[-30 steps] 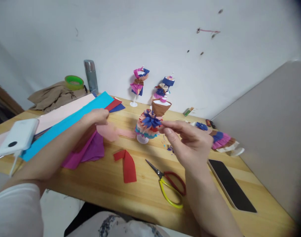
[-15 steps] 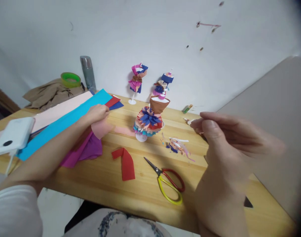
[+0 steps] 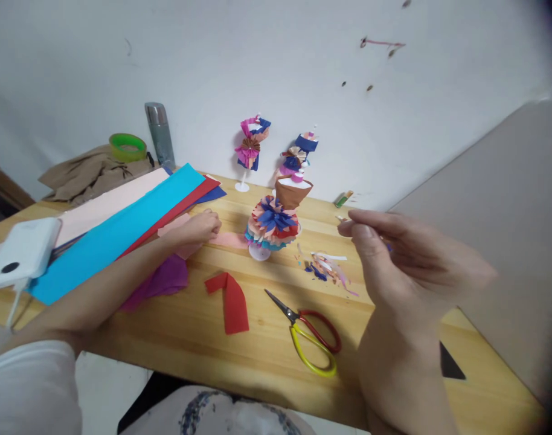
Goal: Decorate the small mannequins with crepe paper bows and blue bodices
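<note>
My left hand (image 3: 204, 227) is over the table, fingers curled and tips hidden, beside a pale pink paper strip (image 3: 229, 240); a grip on the strip cannot be made out. More pink paper (image 3: 174, 225) lies under that wrist. At right my right hand (image 3: 403, 257) is raised, thumb and forefinger pinched; anything between them is too small to name. Between the hands stands a doll-like figure (image 3: 275, 214) in a ruffled paper skirt with a blue bow and brown top. A folded red paper piece (image 3: 233, 305) and scissors (image 3: 298, 320) with red and yellow handles lie in front.
Blue (image 3: 122, 232), red and pink paper sheets are stacked at left, near a white power bank (image 3: 25, 251). Green tape (image 3: 127, 147), a flask (image 3: 160, 136) and two more decorated figures (image 3: 251, 145) stand behind. Paper scraps (image 3: 325, 266) lie right of centre.
My left hand has moved right and towards me, from the blue sheet's end to the pink strip. My right hand has shifted slightly left, still pinched.
</note>
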The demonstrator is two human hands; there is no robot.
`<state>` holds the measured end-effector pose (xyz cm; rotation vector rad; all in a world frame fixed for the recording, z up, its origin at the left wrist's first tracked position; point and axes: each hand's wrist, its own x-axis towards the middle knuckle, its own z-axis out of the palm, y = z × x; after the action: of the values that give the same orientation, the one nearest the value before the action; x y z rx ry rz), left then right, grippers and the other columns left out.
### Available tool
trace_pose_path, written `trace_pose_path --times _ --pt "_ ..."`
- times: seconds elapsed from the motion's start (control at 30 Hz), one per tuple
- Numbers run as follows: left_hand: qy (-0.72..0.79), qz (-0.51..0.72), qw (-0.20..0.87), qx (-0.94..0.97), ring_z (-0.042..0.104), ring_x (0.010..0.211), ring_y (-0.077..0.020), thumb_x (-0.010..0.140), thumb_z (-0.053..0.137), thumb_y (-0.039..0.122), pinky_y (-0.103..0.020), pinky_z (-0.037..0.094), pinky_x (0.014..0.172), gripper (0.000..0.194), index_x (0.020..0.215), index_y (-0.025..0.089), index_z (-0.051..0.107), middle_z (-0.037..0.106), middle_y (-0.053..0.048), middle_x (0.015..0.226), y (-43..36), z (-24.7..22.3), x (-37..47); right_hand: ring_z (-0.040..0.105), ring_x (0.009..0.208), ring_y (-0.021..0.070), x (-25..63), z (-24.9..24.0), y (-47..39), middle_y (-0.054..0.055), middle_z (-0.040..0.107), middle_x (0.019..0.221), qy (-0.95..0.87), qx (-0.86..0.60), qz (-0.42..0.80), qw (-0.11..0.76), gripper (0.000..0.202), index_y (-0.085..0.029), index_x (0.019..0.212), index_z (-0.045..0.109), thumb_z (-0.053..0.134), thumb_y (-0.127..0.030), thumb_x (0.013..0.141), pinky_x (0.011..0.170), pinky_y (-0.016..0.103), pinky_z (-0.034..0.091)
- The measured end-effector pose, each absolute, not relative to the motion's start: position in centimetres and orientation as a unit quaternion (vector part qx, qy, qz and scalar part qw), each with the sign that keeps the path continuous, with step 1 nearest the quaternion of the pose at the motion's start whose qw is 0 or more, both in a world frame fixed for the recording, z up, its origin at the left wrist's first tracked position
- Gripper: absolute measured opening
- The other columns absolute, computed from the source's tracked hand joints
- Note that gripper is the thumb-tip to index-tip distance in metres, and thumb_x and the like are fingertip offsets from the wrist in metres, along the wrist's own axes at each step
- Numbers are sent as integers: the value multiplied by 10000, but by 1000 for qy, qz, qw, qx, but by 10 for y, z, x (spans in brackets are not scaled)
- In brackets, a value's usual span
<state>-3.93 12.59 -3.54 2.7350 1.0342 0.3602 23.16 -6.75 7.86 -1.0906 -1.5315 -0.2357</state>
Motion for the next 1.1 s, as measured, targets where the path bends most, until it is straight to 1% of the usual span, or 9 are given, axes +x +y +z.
trace_pose_path --times 0.1,0.2,0.37,0.47,0.53,0.7,0.77,0.93,1.1 --pt "379 115 127 910 489 614 -152 687 528 149 -269 370 608 117 571 168 532 570 -35 608 124 -26 -44 680 699 190 234 78 -67 22 731 797 -653 -468 -94 588 155 -266 976 741 672 -209 849 644 344 548" --pt "386 120 161 900 522 612 -135 753 539 253 -235 365 564 128 667 164 573 592 -9 643 111 5 -51 684 723 189 234 77 -61 32 738 833 -670 -461 -57 579 190 -256 1019 732 672 -203 847 658 338 550" --pt "353 222 301 858 604 704 -132 771 621 348 -220 466 626 187 764 162 602 644 -6 744 72 68 -49 679 880 203 223 80 -53 60 742 1007 -745 -399 24 534 285 -238 1119 692 686 -223 835 720 339 547" --pt "308 276 318 853 647 772 -141 765 648 325 -223 509 672 208 902 172 677 699 -23 835 51 91 -39 652 1003 229 216 82 -55 82 697 1168 -771 -388 89 498 430 -240 1248 624 694 -313 830 804 377 542" --pt "285 285 311 861 666 807 -147 778 633 306 -226 530 701 237 965 185 712 729 -33 877 42 97 -30 654 990 227 213 82 -55 79 697 1152 -769 -393 133 486 524 -244 1304 586 719 -332 804 811 379 542" --pt "291 274 305 864 696 874 -163 756 615 231 -234 556 757 292 1019 195 737 762 -45 982 31 103 -11 613 621 135 219 78 -49 4 686 718 -693 -419 207 549 242 -205 1040 727 694 -210 801 614 289 527" --pt "302 277 345 845 702 897 -170 729 620 207 -235 560 764 297 1001 197 740 762 -42 998 30 105 -5 612 614 135 224 78 -45 11 695 713 -676 -412 230 566 180 -205 969 745 702 -239 798 599 285 523" --pt "294 311 487 761 710 783 -160 662 661 189 -207 550 650 219 872 167 720 757 -27 841 29 110 7 679 874 208 230 82 -39 76 747 1004 -694 -419 273 518 295 -206 1004 732 741 -370 758 757 335 543" --pt "301 360 547 693 681 699 -117 585 740 167 -172 521 628 219 796 150 683 727 -1 743 34 112 15 598 575 137 233 75 -29 3 669 629 -643 -445 292 551 188 -183 712 675 751 -353 738 552 259 472"
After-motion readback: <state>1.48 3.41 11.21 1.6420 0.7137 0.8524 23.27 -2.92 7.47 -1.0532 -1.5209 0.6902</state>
